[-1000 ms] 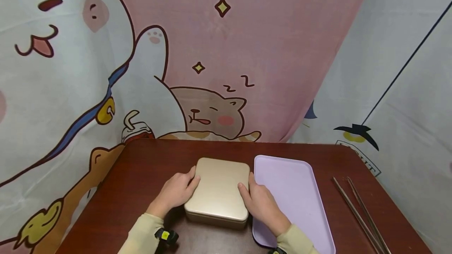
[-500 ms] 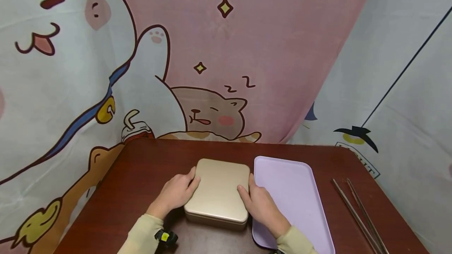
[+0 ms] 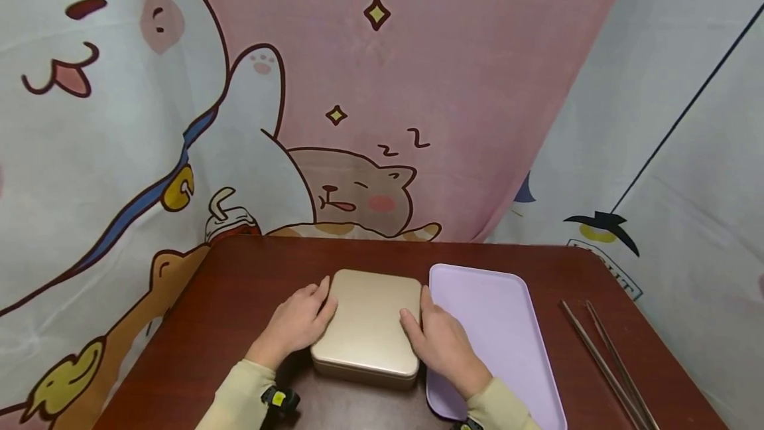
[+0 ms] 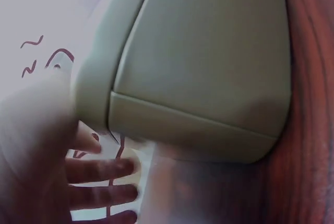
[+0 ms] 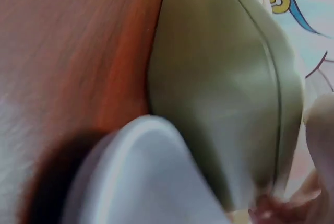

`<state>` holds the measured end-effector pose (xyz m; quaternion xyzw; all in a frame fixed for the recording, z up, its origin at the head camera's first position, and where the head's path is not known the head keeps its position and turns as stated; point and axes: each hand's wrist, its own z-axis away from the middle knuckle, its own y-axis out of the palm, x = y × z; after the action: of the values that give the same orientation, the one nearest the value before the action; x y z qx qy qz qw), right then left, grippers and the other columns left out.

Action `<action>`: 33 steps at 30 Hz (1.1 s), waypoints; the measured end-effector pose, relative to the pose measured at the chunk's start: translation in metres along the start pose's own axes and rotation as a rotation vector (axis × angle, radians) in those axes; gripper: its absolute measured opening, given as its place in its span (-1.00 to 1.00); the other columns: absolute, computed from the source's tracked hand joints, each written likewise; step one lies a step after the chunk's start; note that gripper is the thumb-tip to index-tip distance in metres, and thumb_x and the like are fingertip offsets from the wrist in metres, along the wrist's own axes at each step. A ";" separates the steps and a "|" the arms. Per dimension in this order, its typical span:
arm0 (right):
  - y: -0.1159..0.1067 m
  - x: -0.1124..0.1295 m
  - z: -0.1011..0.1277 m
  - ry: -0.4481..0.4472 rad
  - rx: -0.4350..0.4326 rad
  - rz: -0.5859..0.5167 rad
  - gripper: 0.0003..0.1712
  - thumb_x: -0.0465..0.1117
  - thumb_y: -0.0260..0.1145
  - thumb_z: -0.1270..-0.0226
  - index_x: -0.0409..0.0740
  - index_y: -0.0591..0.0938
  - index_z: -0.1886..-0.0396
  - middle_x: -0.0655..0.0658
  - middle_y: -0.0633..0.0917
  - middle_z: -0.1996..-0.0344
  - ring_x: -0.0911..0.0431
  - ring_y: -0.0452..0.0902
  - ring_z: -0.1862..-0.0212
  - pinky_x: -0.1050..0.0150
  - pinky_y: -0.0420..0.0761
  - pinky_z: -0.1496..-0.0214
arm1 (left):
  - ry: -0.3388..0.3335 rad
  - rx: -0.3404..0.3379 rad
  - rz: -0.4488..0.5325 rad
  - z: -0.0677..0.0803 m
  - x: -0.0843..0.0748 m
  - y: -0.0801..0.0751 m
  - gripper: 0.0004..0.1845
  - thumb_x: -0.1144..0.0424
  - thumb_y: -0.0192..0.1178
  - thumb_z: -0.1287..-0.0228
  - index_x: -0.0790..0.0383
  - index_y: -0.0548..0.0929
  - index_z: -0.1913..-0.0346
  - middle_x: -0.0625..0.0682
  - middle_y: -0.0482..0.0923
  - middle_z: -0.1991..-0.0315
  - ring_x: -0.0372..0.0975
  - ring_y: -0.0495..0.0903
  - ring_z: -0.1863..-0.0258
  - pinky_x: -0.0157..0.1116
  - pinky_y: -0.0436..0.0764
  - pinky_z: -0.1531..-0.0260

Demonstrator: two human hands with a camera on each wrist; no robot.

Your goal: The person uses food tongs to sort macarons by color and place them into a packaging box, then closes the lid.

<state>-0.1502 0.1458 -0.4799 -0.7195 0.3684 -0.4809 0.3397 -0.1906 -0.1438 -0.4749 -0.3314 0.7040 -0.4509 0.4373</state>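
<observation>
In the head view, a dark red-brown wooden counter (image 3: 239, 284) stands against a hanging cloth backdrop (image 3: 418, 85), pink at the middle, printed with cartoon cats, yellow stars and a sleeping cat. A grey-white cloth with a dark line hangs to the right. A closed gold tin box (image 3: 369, 324) lies flat near the counter's front edge. The left hand (image 3: 296, 324) grips its left side, thumb on the lid. The right hand (image 3: 442, 344) grips its right side, thumb on the lid, and lies over the edge of a lilac tray (image 3: 501, 324) just beside the box. Two metal chopsticks (image 3: 609, 363) lie well apart to the right.

In the left wrist view, the tin box (image 4: 209, 78) fills the frame, the lid seam showing. Fingers (image 4: 104, 169) of the far hand reach its underside, blurred.

In the right wrist view, the box (image 5: 219, 93) sits on the red wood, with the tray rim (image 5: 141, 177) touching or just beside it; which one cannot be told.
</observation>
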 end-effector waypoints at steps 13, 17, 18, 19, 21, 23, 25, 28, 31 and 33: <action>0.008 0.020 -0.013 -0.084 0.192 0.076 0.20 0.49 -0.06 -0.52 -0.47 0.04 -0.64 -0.44 -0.11 -0.66 -0.27 -0.34 -0.69 -0.24 0.07 -0.61 | 0.077 0.144 -0.087 -0.013 -0.015 0.006 0.02 -0.48 -0.23 -0.49 0.23 0.02 -0.70 0.10 -0.20 -0.73 0.12 -0.24 -0.69 0.30 0.03 -0.52; 0.009 0.021 -0.014 -0.078 0.231 0.077 0.21 0.49 -0.04 -0.50 -0.50 0.07 -0.62 -0.45 -0.11 -0.66 -0.27 -0.35 -0.69 -0.19 0.01 -0.64 | 0.082 0.137 -0.113 -0.012 -0.017 0.007 0.02 -0.47 -0.23 -0.49 0.26 0.05 -0.69 0.09 -0.17 -0.72 0.08 -0.21 -0.70 0.29 -0.03 -0.54; 0.009 0.022 -0.014 -0.077 0.235 0.079 0.22 0.49 -0.04 -0.50 -0.50 0.07 -0.62 -0.45 -0.11 -0.66 -0.27 -0.34 -0.69 -0.18 0.01 -0.64 | 0.088 0.132 -0.118 -0.012 -0.018 0.007 0.02 -0.47 -0.22 -0.50 0.27 0.06 -0.68 0.10 -0.15 -0.72 0.08 -0.20 -0.70 0.29 -0.04 -0.54; 0.009 0.022 -0.015 -0.078 0.240 0.082 0.22 0.48 -0.03 -0.49 -0.51 0.07 -0.62 -0.45 -0.11 -0.66 -0.27 -0.33 -0.69 -0.17 0.00 -0.65 | 0.093 0.131 -0.122 -0.013 -0.018 0.006 0.02 -0.46 -0.22 -0.50 0.28 0.07 -0.68 0.11 -0.15 -0.72 0.08 -0.19 -0.69 0.29 -0.05 -0.54; 0.008 0.022 -0.015 -0.078 0.250 0.084 0.23 0.49 -0.03 -0.49 -0.51 0.06 -0.62 -0.45 -0.11 -0.66 -0.27 -0.33 -0.69 -0.16 0.00 -0.65 | 0.099 0.133 -0.136 -0.013 -0.019 0.005 0.02 -0.46 -0.22 -0.50 0.30 0.07 -0.68 0.12 -0.13 -0.72 0.08 -0.18 -0.69 0.29 -0.06 -0.55; 0.008 0.022 -0.016 -0.079 0.257 0.089 0.24 0.49 -0.03 -0.49 -0.51 0.05 -0.62 -0.45 -0.12 -0.66 -0.27 -0.33 -0.69 -0.17 0.00 -0.65 | 0.099 0.139 -0.140 -0.014 -0.019 0.004 0.02 -0.45 -0.21 -0.50 0.30 0.08 -0.67 0.13 -0.12 -0.72 0.09 -0.17 -0.69 0.29 -0.08 -0.55; 0.007 0.022 -0.016 -0.079 0.257 0.097 0.24 0.50 -0.04 -0.48 -0.51 0.05 -0.63 -0.45 -0.12 -0.66 -0.27 -0.33 -0.69 -0.20 0.02 -0.64 | 0.092 0.150 -0.144 -0.014 -0.019 0.003 0.01 -0.44 -0.21 -0.51 0.29 0.07 -0.68 0.12 -0.14 -0.72 0.09 -0.20 -0.69 0.28 -0.11 -0.56; 0.006 0.023 -0.015 -0.087 0.250 0.110 0.23 0.51 -0.06 -0.49 -0.50 0.06 -0.63 -0.46 -0.12 -0.66 -0.28 -0.33 -0.69 -0.25 0.03 -0.62 | 0.085 0.149 -0.139 -0.013 -0.020 0.001 -0.01 -0.42 -0.20 -0.53 0.31 0.09 -0.67 0.14 -0.14 -0.72 0.12 -0.22 -0.69 0.29 -0.10 -0.55; 0.003 0.026 -0.008 -0.112 0.228 0.126 0.21 0.49 -0.06 -0.51 -0.50 0.06 -0.63 -0.47 -0.10 -0.65 -0.29 -0.32 -0.69 -0.28 0.04 -0.61 | 0.082 0.132 -0.123 -0.006 -0.023 -0.001 -0.04 -0.38 -0.18 -0.55 0.33 0.10 -0.67 0.15 -0.17 -0.72 0.15 -0.23 -0.69 0.31 -0.08 -0.54; 0.001 0.029 0.000 -0.137 0.216 0.133 0.18 0.45 -0.04 -0.54 -0.50 0.06 -0.63 -0.48 -0.10 -0.65 -0.30 -0.31 -0.68 -0.30 0.05 -0.60 | 0.087 0.115 -0.110 0.002 -0.027 -0.003 -0.05 -0.34 -0.16 -0.57 0.35 0.09 -0.66 0.15 -0.17 -0.72 0.16 -0.24 -0.68 0.33 -0.06 -0.52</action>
<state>-0.1423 0.1203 -0.4678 -0.6838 0.3376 -0.4439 0.4705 -0.1777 -0.1222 -0.4642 -0.3240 0.6761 -0.5276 0.3994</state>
